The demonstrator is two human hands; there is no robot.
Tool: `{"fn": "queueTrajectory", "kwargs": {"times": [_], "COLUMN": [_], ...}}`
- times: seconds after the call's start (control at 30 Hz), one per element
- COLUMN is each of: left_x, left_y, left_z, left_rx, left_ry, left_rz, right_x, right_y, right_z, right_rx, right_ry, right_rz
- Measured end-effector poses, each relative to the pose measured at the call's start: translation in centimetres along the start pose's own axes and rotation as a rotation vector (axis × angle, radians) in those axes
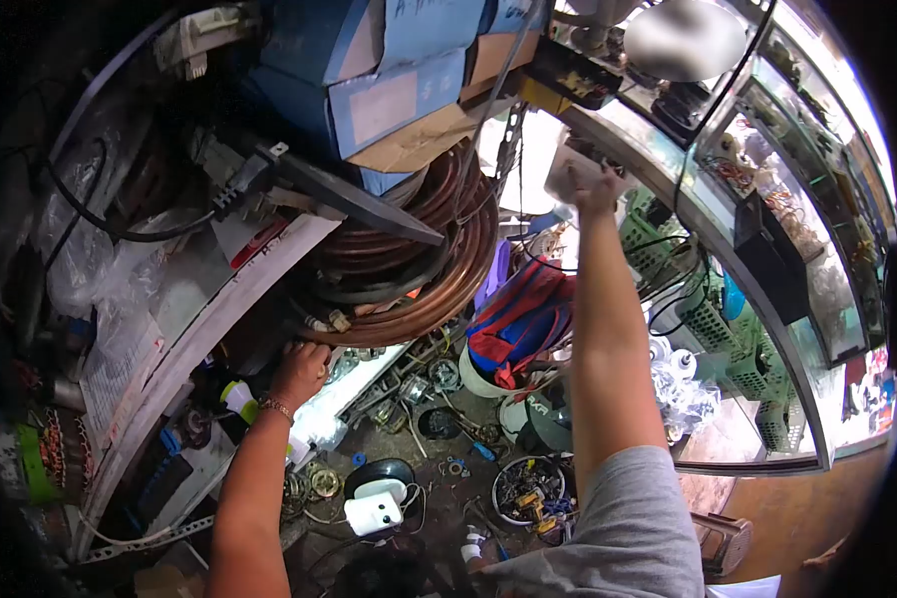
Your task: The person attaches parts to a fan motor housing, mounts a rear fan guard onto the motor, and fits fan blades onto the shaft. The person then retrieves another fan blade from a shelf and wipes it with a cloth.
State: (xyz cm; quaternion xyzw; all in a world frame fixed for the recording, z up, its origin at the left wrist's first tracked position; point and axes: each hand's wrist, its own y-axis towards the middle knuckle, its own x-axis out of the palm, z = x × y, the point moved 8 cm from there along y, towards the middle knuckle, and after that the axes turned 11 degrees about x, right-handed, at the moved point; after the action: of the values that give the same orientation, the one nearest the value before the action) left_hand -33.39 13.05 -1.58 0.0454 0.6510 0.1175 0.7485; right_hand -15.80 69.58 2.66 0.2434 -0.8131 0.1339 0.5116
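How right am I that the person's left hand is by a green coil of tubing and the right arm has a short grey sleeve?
Wrong colour: the head view shows the coil of tubing is brown. The left hand is by it, and the right arm has a short grey sleeve.

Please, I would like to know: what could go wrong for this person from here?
The left hand is close under the brown coils; if they shift, fingers might get pinched. The blue boxes sit just above the coils, so a knock could perhaps tip them. The right hand is stretched far out at a pale, boxy thing, which might slip onto the cluttered floor.
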Motion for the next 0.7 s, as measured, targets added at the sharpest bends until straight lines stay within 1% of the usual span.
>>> {"fn": "queueTrajectory", "kwargs": {"times": [0.03, 0.07, 0.1, 0.13, 0.17, 0.2, 0.23, 0.27, 0.3, 0.33, 0.37, 0.4, 0.43, 0.5, 0.53, 0.57, 0.6, 0.63, 0.7], "left_x": [0.2, 0.5, 1.0, 1.6, 1.8, 1.9, 2.6, 2.6, 3.4, 3.0, 2.3, 1.5, 0.6, 0.2, -0.3, -0.7, -1.9, -2.5, -3.3], "left_y": [-0.2, -0.3, -0.4, -0.4, -0.3, -0.5, -0.3, -0.3, -0.5, -0.4, -0.3, -0.4, 0.2, 0.1, 0.1, -0.1, -0.3, -0.6, -2.6], "left_z": [-0.3, -0.4, -0.5, -0.9, -1.0, -1.2, -1.9, -2.0, -2.7, -2.5, -1.7, -0.9, -0.3, -0.3, 0.4, 1.2, 3.0, 4.9, 8.7], "left_rx": [-0.013, -0.015, -0.014, -0.021, -0.007, 0.001, -0.035, -0.047, -0.042, -0.054, -0.044, 0.011, 0.081, 0.062, 0.038, 0.012, 0.038, 0.032, -0.130], "left_ry": [-0.004, 0.030, 0.059, 0.071, 0.087, 0.104, 0.102, 0.088, 0.133, 0.073, 0.085, 0.076, 0.076, 0.109, 0.113, 0.117, 0.098, 0.098, -0.243], "left_rz": [-0.009, -0.021, -0.040, -0.089, -0.050, -0.017, -0.095, -0.058, -0.077, -0.077, -0.052, -0.033, 0.008, 0.083, 0.082, 0.079, 0.139, 0.139, 0.189], "right_x": [1.4, 1.6, 2.4, 0.9, -0.6, -0.1, 1.1, 0.5, 0.9, -0.4, -1.5, -2.2, -4.7, -7.1, -7.9, -8.8, -9.2, -9.1, -9.3], "right_y": [-1.4, -2.1, -4.3, -5.4, -6.5, -10.1, -14.7, -18.0, -22.6, -26.4, -29.8, -33.7, -37.0, -43.8, -46.8, -50.0, -52.8, -54.8, -57.8], "right_z": [-0.5, -0.2, 0.7, 1.6, 2.5, 3.7, 4.7, 6.3, 7.4, 8.7, 9.6, 10.3, 11.0, 12.4, 12.6, 13.1, 13.4, 13.4, 14.6], "right_rx": [0.035, 0.048, 0.131, 0.155, 0.192, 0.224, 0.268, 0.382, 0.439, 0.502, 0.554, 0.558, 0.578, 0.648, 0.666, 0.760, 0.851, 0.877, 0.850], "right_ry": [0.020, 0.016, -0.073, -0.267, -0.460, -0.491, -0.520, -0.543, -0.586, -0.618, -0.650, -0.701, -0.820, -1.012, -1.014, -1.004, -0.994, -1.002, -1.107], "right_rz": [-0.188, -0.178, 0.076, 0.170, 0.259, 0.238, 0.217, 0.136, 0.123, 0.102, 0.071, 0.120, 0.126, 0.124, 0.132, 0.139, 0.141, 0.143, 0.036]}}
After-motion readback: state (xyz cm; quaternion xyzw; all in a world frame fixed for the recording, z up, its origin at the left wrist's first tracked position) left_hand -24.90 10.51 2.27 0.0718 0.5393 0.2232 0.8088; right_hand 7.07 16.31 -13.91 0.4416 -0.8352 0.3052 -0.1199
